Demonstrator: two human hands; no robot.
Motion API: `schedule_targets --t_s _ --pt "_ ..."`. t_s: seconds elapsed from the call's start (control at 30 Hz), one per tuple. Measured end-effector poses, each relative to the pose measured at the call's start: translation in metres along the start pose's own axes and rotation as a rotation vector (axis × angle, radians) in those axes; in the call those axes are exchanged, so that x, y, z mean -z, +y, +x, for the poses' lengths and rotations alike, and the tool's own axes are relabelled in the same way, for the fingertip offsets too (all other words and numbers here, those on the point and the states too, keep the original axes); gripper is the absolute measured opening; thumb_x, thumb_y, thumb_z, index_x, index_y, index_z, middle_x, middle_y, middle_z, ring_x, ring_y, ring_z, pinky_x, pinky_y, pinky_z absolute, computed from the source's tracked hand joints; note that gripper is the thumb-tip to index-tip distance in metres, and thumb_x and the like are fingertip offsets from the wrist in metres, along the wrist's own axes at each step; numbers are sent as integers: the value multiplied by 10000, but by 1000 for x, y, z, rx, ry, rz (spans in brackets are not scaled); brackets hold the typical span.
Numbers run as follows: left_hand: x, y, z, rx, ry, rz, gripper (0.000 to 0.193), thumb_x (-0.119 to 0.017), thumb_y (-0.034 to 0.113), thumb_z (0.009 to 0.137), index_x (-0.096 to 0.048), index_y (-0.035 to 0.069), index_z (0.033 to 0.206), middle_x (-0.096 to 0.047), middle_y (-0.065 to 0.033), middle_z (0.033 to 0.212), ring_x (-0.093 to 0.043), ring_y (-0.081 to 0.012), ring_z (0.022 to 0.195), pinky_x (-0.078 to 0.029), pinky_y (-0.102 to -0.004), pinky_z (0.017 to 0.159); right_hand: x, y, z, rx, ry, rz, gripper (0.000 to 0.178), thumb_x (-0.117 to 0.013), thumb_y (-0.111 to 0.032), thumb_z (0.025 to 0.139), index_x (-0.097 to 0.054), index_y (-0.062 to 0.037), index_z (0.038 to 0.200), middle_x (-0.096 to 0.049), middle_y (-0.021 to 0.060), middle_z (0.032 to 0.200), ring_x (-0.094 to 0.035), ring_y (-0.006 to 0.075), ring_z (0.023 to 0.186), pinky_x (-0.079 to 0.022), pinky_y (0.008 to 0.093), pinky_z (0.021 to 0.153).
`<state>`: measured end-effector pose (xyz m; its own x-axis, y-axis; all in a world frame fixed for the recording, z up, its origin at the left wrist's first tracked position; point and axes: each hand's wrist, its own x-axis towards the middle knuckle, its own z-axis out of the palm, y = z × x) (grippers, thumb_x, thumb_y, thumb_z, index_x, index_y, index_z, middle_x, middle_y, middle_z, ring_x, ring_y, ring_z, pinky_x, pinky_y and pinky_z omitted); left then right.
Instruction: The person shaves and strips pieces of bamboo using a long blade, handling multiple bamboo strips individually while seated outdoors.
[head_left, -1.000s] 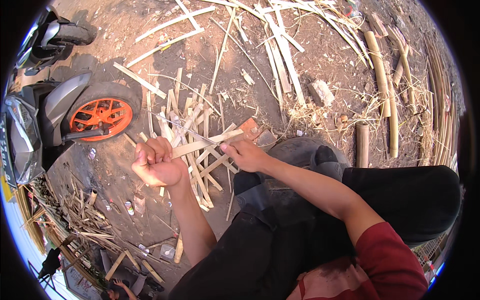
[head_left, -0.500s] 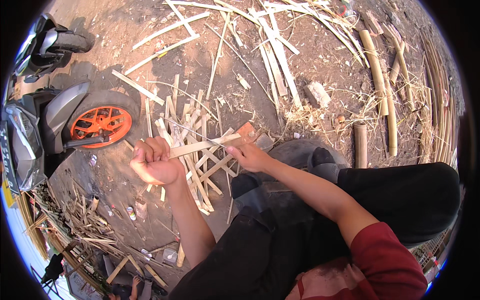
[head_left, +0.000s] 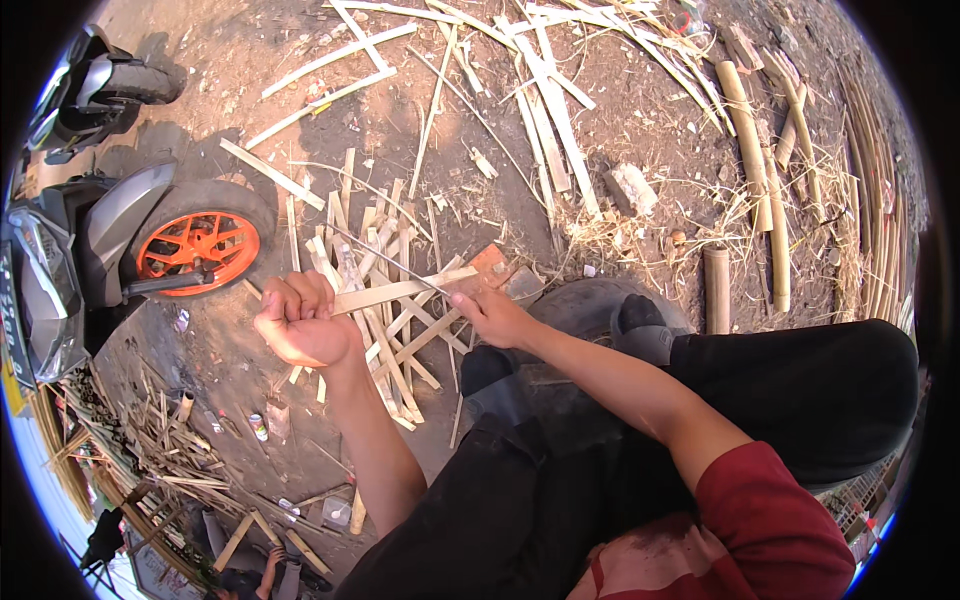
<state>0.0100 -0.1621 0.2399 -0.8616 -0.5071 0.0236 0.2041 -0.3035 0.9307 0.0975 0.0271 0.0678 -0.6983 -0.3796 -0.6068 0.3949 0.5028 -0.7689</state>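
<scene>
left hand [head_left: 303,320] of mine is curled tight around one end of a bamboo strip [head_left: 385,294], which points right above the strewn strips [head_left: 392,360]. my right hand [head_left: 492,314] grips a thin blade [head_left: 390,262], crossing it near its right end.

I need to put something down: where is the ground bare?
The barest dirt lies at upper left, between the far motorbike and the long pale strips. A smaller, lightly littered patch runs between the orange wheel and the stick heap. It's crowded at the strip pile beside the left hand and among the bamboo poles.
</scene>
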Motion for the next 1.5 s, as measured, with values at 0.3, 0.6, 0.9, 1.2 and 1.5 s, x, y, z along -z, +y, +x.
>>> schedule_targets --t_s 0.3,0.6,0.9,1.2,1.5 --pt "26 12 0 -40 303 36 373 -519 298 826 -242 159 619 -226 11 545 -204 -125 502 -181 -272 474 12 -43 14 57 -99 -117 715 -347 -534 1018 -662 108 996 -660 327 919 -652 464 919 -500 506 874" --pt "24 8 6 -67 399 12 321 -492 299 848 -300 150 638 -246 12 537 -198 -117 483 -178 -265 466 26 42 10 -315 -122 -195 726 -352 -535 1013 -696 97 919 -657 357 924 -659 461 967 -495 509 901" --pt "16 13 29 -78 860 183 300 -441 263 835 -224 175 646 -221 38 577 -180 -124 531 -163 -298 554 -12 -30 3 133 44 -1 689 -379 -517 1017 -672 89 871 -636 320 782 -633 485 857 -481 516 850" --pt "24 4 41 -38 874 159 247 -422 210 821 -221 175 682 -238 40 602 -197 -129 531 -170 -317 563 10 -13 1 -61 -122 -122 688 -390 -522 1012 -686 94 936 -650 327 838 -640 482 901 -478 532 891" --pt "19 -2 47 -65 909 202 223 -416 223 839 -268 166 682 -266 40 598 -212 -120 529 -220 -292 559 7 -41 9 109 32 -208 656 -386 -504 1020 -706 66 973 -639 309 789 -656 452 891 -525 499 833"
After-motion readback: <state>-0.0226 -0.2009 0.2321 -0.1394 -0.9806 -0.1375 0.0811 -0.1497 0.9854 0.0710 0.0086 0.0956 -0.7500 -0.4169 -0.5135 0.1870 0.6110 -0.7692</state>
